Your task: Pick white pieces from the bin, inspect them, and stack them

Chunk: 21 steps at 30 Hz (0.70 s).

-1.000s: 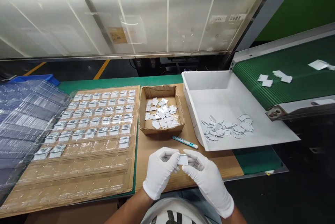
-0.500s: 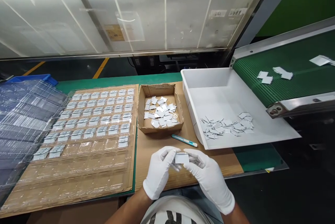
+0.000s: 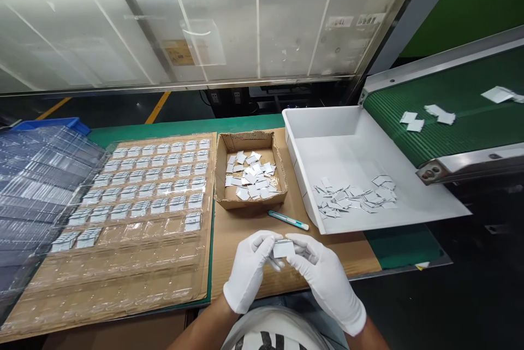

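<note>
Both hands wear white gloves and meet over the cardboard sheet near the table's front edge. My left hand (image 3: 248, 271) and my right hand (image 3: 325, 279) pinch a small white rectangular piece (image 3: 284, 248) between their fingertips, each on one end. Ahead of them lies a teal-handled knife (image 3: 289, 220). A small cardboard box (image 3: 250, 175) behind it holds several similar white pieces. To the left, a clear blister tray (image 3: 135, 213) has its upper rows filled with such pieces and its lower rows bare.
A white plastic bin (image 3: 413, 197) at right holds a heap of white pieces under the end of a green conveyor belt (image 3: 462, 104) carrying a few more. Stacked clear trays (image 3: 33, 186) sit at far left. A clear panel stands behind the table.
The white piece between my fingertips has shifted slightly left and down. My hands stay together in the same spot. Pieces on the conveyor have crept a little to the left.
</note>
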### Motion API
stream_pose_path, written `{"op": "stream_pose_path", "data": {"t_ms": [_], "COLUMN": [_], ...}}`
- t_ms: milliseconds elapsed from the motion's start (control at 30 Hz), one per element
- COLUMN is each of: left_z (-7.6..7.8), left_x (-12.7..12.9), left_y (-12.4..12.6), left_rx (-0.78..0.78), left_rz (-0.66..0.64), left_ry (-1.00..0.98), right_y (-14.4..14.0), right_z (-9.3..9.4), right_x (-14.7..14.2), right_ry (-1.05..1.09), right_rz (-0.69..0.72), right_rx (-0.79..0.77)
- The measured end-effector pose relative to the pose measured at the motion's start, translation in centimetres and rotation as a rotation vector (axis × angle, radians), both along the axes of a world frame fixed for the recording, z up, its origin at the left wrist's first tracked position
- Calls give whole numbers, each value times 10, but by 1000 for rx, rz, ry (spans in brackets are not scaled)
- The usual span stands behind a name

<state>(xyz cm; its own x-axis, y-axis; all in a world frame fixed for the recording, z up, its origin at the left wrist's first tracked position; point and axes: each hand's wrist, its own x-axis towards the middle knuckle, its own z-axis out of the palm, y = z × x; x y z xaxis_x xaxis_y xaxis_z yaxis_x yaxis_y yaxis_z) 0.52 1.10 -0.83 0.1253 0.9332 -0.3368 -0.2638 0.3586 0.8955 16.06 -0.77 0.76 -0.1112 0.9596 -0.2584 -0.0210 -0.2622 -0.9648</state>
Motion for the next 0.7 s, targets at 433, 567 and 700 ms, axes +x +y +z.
{"op": "stream_pose_path", "data": {"t_ms": [433,567,700], "left_z": [-1,1,12], "left_x": [0,-2,-15], "left_y": [3,4,28], "left_rx": [27,95,340], "left_rz": [-14,-94,-82], "left_ry": [70,316,530], "right_y": [3,1,14], "right_z": [-8,-5,10], "right_x": [1,-5,14], "right_ry": [-35,-198,-471], "right_rz": [30,68,-40], "right_rx": [17,121,238]}}
